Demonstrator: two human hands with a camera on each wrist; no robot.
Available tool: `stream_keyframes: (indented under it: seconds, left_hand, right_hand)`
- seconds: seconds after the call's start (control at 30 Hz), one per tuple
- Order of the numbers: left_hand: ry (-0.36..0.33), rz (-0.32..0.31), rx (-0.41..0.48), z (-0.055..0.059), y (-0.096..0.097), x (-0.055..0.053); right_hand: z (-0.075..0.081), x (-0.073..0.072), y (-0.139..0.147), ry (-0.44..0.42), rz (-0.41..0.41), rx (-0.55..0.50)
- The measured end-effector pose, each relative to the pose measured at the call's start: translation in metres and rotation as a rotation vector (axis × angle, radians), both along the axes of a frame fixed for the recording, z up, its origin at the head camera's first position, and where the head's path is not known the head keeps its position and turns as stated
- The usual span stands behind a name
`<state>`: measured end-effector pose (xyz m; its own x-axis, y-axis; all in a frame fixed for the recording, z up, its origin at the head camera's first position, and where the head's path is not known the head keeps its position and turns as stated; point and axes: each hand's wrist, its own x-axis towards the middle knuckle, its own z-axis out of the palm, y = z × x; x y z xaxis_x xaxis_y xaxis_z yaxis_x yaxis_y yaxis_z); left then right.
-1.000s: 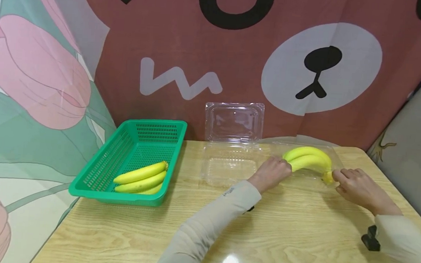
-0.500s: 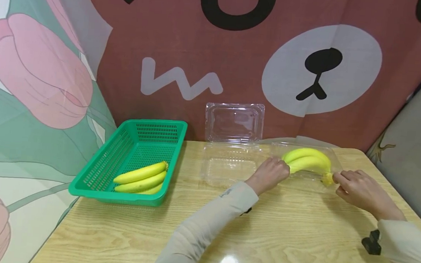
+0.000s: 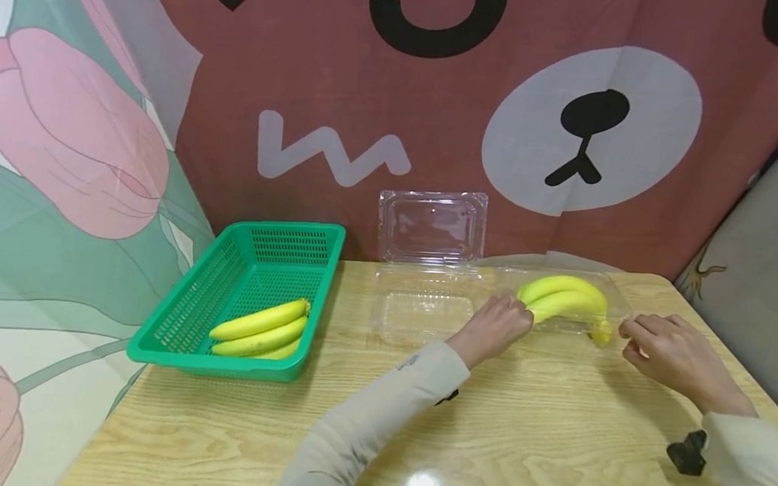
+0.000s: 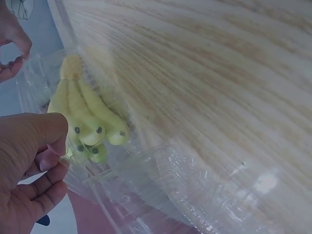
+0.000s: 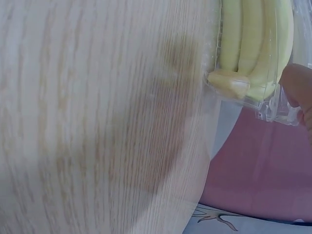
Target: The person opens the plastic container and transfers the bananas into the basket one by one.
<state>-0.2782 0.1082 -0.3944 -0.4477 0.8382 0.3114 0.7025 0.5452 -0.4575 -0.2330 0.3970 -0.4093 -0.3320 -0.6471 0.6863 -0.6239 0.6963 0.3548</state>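
Observation:
A bunch of yellow bananas (image 3: pixel 564 304) lies in a clear plastic clamshell box (image 3: pixel 619 291) at the right of the table, its lid low over the fruit. My left hand (image 3: pixel 494 327) pinches the lid's left front corner between thumb and fingers. At the opposite front corner, my right hand (image 3: pixel 668 357) pinches the clear rim. The left wrist view shows dark banana tips (image 4: pixel 87 131) close beside the left fingers. In the right wrist view, the pale stem end (image 5: pixel 229 84) sits at the box's edge, near the right hand (image 5: pixel 298 90).
A second clamshell box (image 3: pixel 431 227) stands with its lid raised, just left of the first. Farther left, a green basket (image 3: pixel 320 298) holds several bananas (image 3: pixel 261 328). A patterned cloth (image 3: pixel 347 59) hangs behind the wooden table (image 3: pixel 517 448).
Both hands have drawn slightly toward me, the right one a little farther right. The lid and bananas have shifted slightly with them. The basket and second box stay put.

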Motion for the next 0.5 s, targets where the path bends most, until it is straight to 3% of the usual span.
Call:
stream_keyframes:
  seconds: [0.33,0.5]
  left_hand:
    - [-0.029,-0.010,-0.028,0.0031,-0.0039,0.0058]
    - [-0.011,-0.008,-0.028,0.0034,-0.0064,0.0086]
  right_hand:
    - [0.0015,0.0064,0.0008,-0.021,-0.035,-0.013]
    - [0.0051,0.0102,0.0004,-0.017,-0.045,-0.013]
